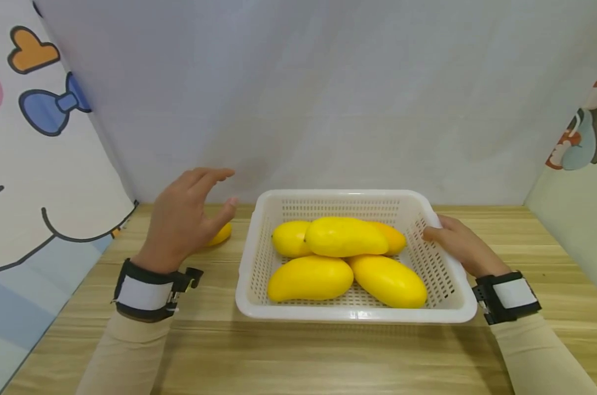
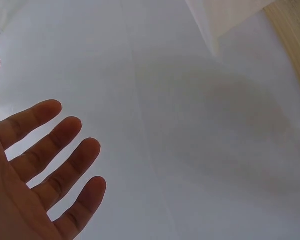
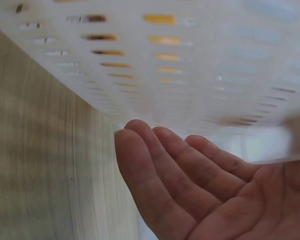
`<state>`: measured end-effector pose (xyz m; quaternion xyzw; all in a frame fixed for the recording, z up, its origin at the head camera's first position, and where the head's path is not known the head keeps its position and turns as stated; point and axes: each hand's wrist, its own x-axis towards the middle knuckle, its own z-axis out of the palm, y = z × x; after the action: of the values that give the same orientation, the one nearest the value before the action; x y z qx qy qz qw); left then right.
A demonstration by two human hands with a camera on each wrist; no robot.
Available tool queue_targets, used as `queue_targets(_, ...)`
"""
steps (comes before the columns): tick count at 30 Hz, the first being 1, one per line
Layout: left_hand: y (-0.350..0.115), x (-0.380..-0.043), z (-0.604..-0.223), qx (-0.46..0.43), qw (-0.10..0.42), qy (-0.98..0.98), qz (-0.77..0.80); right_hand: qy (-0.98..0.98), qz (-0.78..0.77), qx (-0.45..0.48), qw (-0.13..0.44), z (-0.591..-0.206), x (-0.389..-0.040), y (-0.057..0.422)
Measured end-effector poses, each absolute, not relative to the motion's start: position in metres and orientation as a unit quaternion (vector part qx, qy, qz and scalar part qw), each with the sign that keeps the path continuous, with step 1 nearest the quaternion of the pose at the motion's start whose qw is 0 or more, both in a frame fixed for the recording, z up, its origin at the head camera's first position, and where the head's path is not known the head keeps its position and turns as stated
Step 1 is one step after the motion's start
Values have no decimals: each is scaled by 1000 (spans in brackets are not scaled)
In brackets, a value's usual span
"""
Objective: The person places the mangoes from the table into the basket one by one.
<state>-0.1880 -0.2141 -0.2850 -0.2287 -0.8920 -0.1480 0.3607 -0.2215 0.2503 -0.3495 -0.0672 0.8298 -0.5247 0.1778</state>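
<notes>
A white plastic basket [image 1: 354,314] holds several yellow mangoes. One mango [image 1: 346,237] lies on top of the others, and two more, a left mango [image 1: 310,278] and a right mango [image 1: 389,281], lie at the front. My right hand [image 1: 463,244] grips the basket's right side, thumb over the rim. The right wrist view shows that hand's fingers [image 3: 177,172] against the outside of the slotted wall. Left of the basket, my left hand [image 1: 180,216] is raised with fingers spread, holding nothing. Partly hidden behind it, another mango [image 1: 221,235] lies on the table.
The wooden table [image 1: 298,359] ends at a pale cloth backdrop [image 1: 328,109]. A cartoon-printed panel [image 1: 46,181] stands along the left, and another printed panel [image 1: 579,203] along the right.
</notes>
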Motion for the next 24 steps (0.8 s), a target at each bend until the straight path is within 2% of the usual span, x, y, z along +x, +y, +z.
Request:
queue_targets(15, -236, -206, -298, -228, 329, -901, -165, 830, -524, -72, 176, -350, -222, 250)
queue_targets(24, -255, -222, -319, -202, 239, -934, -170, 836, -516, -68, 172, -348, -220, 249)
